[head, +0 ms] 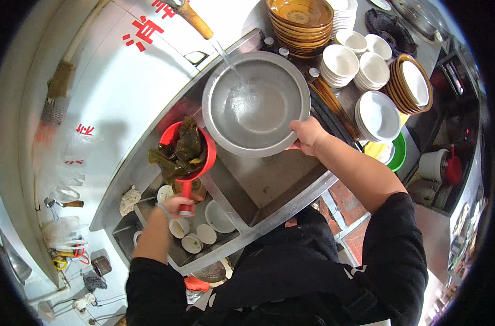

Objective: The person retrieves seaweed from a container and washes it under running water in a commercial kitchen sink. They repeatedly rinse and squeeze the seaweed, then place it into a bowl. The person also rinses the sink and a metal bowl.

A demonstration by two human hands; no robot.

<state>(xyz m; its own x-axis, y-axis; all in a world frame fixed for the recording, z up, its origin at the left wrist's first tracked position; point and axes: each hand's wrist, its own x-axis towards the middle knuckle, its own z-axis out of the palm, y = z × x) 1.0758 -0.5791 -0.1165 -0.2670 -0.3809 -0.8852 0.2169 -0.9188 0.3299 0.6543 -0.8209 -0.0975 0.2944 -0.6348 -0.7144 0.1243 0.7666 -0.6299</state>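
My left hand (179, 207) grips the handle of a red plastic scoop (210, 157) over the divider of a double steel sink (272, 183). Wet, dark green leaves (186, 150) fill the scoop and hang over its left side. They look like kelp. With my right hand (308, 134) I grip the near right rim of a wide metal basin (257, 148), which sits over the right sink bowl. A stream of water (227, 57) falls into it from a tap (194, 20) with a tan sleeve. Some clear water appears to cover the basin's bottom.
Several used bowls (191, 243) lie in the left sink bowl. A white rag (130, 200) rests on its far left edge. Right of the basin stand stacked brown bowls (300, 24), white bowls (340, 65), bundled chopsticks (333, 104) and a green basin (399, 153).
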